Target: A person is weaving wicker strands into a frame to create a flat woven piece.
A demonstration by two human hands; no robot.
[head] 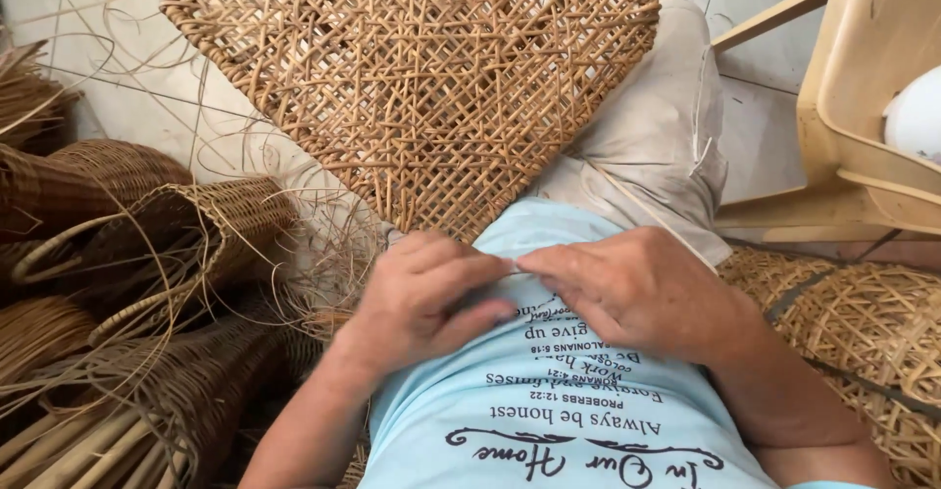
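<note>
The left hand [423, 298] and right hand [627, 288] meet fingertip to fingertip at picture centre, fingers curled and pressed against the light blue shirt [549, 420], pinching its hem or something thin there; which, I cannot tell. The woven rattan panel [421, 77] leans on the knee at 12 o'clock, its lower corner just above the hands, its top cut off. Woven baskets [147, 254] crowd 9 o'clock, a pale chair [853, 107] stands at 2, bare floor tiles [127, 107] show at 10.
</note>
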